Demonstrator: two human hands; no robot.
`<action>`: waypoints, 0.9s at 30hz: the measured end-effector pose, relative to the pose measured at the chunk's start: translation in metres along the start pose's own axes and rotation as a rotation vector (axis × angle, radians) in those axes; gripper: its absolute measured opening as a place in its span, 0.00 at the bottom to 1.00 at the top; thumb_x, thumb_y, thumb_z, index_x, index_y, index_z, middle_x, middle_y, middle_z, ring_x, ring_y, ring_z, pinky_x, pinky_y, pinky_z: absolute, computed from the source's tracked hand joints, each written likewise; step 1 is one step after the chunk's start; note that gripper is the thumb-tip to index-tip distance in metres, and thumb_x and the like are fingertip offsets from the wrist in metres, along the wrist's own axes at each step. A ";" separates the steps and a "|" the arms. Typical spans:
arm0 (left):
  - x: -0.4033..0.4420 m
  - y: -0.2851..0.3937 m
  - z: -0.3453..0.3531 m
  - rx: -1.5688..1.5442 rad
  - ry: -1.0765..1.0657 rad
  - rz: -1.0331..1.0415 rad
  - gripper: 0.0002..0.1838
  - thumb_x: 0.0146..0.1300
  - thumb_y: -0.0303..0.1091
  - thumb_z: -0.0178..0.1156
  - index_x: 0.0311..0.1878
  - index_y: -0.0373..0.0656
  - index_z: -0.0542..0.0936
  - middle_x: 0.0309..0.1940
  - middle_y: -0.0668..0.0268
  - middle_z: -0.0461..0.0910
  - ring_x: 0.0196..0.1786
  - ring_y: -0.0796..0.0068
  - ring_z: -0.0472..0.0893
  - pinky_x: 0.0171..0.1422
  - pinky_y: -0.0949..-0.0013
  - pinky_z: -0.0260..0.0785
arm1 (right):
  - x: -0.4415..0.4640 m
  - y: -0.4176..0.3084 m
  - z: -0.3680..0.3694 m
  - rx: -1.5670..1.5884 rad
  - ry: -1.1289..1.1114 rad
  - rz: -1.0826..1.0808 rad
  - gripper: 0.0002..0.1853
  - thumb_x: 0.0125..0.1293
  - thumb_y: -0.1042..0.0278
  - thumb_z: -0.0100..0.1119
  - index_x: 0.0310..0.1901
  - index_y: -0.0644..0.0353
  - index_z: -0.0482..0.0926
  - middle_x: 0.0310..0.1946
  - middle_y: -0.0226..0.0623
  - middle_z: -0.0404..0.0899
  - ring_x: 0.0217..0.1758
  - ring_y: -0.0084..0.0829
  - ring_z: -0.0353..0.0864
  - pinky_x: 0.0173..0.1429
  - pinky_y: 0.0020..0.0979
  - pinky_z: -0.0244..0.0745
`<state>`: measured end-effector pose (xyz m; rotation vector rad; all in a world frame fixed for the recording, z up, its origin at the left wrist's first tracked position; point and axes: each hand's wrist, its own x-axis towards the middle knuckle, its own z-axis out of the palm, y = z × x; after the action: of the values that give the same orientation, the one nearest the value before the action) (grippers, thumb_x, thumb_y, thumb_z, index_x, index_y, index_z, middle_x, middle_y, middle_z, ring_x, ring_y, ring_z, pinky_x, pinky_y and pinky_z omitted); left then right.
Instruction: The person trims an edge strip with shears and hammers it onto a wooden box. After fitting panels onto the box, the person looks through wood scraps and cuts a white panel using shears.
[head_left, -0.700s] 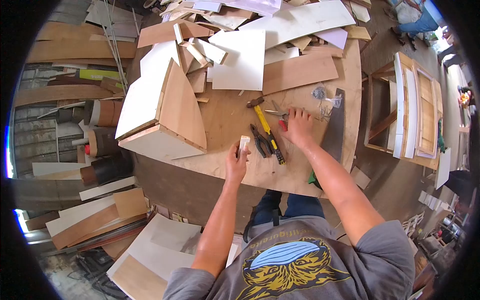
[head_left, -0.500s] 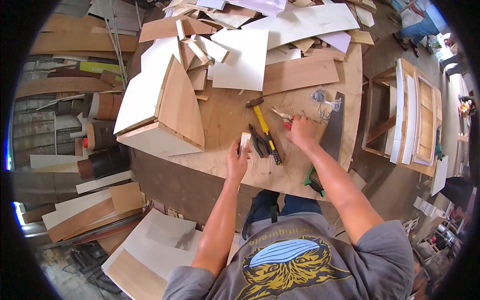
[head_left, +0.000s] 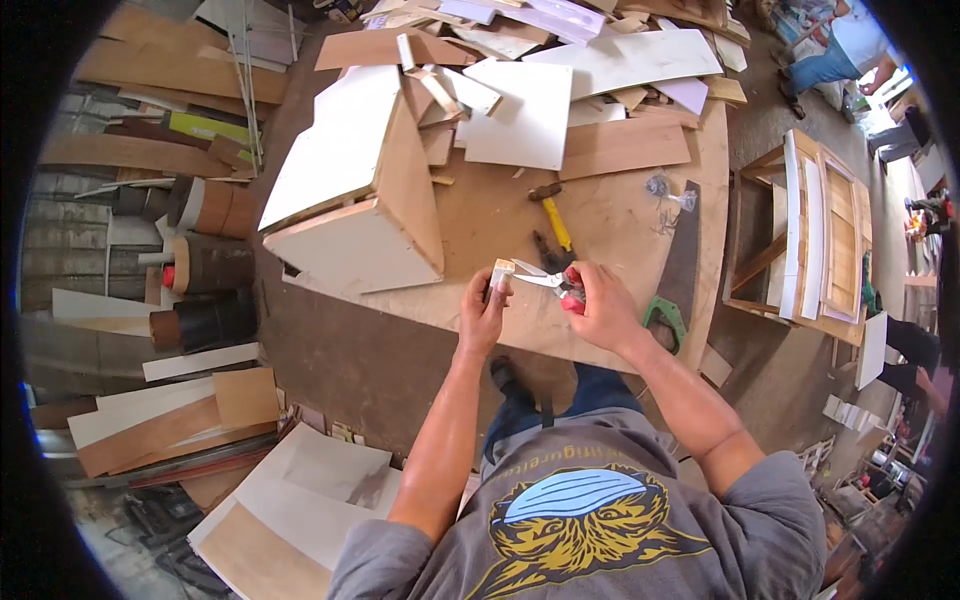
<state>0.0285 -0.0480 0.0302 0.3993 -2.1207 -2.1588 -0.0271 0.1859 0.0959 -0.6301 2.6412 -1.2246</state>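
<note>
My left hand (head_left: 483, 320) is closed around a small whitish block (head_left: 502, 270), its pale end pointing up. In my right hand (head_left: 608, 312) is a pair of red-handled snips (head_left: 541, 278), with the blades apart and their tips right beside the block. Whether the blades touch it, I cannot tell. Just beyond the snips lies a yellow-handled hammer (head_left: 557, 225), its lower part hidden. Dark-handled pliers (head_left: 543, 248) rest next to it, partly covered by the snips. A handsaw with a green handle (head_left: 664, 322) lies to the right of my right hand.
An angular white-and-brown wooden box (head_left: 345, 190) stands on the table (head_left: 490, 205) at left. Boards and offcuts (head_left: 625, 148) are piled at the back. Small plastic bags (head_left: 672, 190) lie at right. A wooden frame (head_left: 800, 230) stands beyond, and a person (head_left: 835, 60) is at far right.
My right hand has lifted the red-handled snips off the table and brought them left, toward the block. My left hand still holds the block. The view has shifted slightly.
</note>
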 end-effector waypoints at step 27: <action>-0.193 0.020 -0.347 0.110 0.426 0.241 0.17 0.77 0.38 0.68 0.59 0.36 0.83 0.36 0.74 0.82 0.38 0.87 0.75 0.42 0.78 0.68 | 0.001 -0.289 0.254 -0.390 -0.247 -0.510 0.20 0.54 0.63 0.76 0.45 0.53 0.76 0.43 0.39 0.83 0.51 0.43 0.83 0.51 0.44 0.77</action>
<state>0.2968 -0.3380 0.0731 0.5264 -1.9355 -1.6570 0.1408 -0.1567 0.1499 -1.4845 2.5958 -0.6483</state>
